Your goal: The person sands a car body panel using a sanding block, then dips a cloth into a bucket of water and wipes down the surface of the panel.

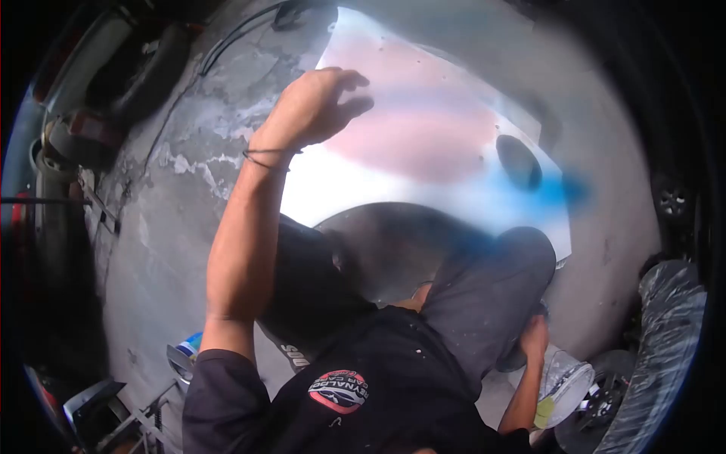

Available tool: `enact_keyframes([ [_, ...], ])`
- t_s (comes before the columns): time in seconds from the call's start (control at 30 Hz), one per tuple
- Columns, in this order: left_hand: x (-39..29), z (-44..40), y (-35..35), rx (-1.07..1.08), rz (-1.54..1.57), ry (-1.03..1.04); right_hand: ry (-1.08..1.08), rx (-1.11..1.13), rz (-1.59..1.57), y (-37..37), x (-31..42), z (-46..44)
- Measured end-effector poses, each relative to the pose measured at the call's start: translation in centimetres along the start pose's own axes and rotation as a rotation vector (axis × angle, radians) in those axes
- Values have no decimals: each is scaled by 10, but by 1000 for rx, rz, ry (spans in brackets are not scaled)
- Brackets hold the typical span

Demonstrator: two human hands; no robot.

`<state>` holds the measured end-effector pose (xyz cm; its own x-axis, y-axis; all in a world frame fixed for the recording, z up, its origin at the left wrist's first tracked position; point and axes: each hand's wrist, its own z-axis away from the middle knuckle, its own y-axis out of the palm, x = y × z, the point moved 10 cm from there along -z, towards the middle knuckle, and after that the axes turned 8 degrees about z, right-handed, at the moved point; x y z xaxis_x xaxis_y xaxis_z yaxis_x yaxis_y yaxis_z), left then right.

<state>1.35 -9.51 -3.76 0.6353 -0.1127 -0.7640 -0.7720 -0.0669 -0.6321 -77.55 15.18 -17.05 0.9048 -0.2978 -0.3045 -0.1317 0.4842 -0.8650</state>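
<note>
A large white panel (348, 185) with pinkish patches, an oval hole and a curved cut-out stands in front of my knees. Over its upper left part is my left hand (325, 102), fingers apart and slightly bent, holding nothing; whether it touches the surface I cannot tell. Low on the right, beside my knee, my right hand (535, 337) has its fingers curled near a dark rounded object by a whitish bucket (567, 386). What that hand holds, if anything, is mostly hidden.
A blue-labelled can (184, 356) sits on the concrete floor at lower left. A dark wheel (601, 405) and a plastic-wrapped bundle (669, 340) lie at lower right. Car parts (91, 129) line the left side. A cable (234, 38) runs at upper left.
</note>
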Motion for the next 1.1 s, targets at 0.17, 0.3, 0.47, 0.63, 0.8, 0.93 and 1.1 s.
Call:
enact_keyframes([
  [0.17, 88, -22, -63, -87, -42, -148, -254, -230, -394, -195, 154, -3],
  [0.3, 180, -24, -48, 17, -73, -392, -733, -311, -397, -319, 355, -11],
  [0.47, 194, 2, -16, 211, -18, -567, -1166, -358, -344, -336, 600, -11],
  [0.63, 209, -5, -2, 119, -50, -552, -1201, -546, -531, -310, 684, -31],
  [0.8, 212, -16, 3, 73, 13, -548, -1232, -597, -514, -288, 687, -34],
  [0.93, 222, -31, 15, 62, -78, -534, -1277, -629, -453, -260, 656, -35],
  [1.1, 248, -40, 33, 70, -314, -684, -1336, -612, -509, -275, 680, -41],
])
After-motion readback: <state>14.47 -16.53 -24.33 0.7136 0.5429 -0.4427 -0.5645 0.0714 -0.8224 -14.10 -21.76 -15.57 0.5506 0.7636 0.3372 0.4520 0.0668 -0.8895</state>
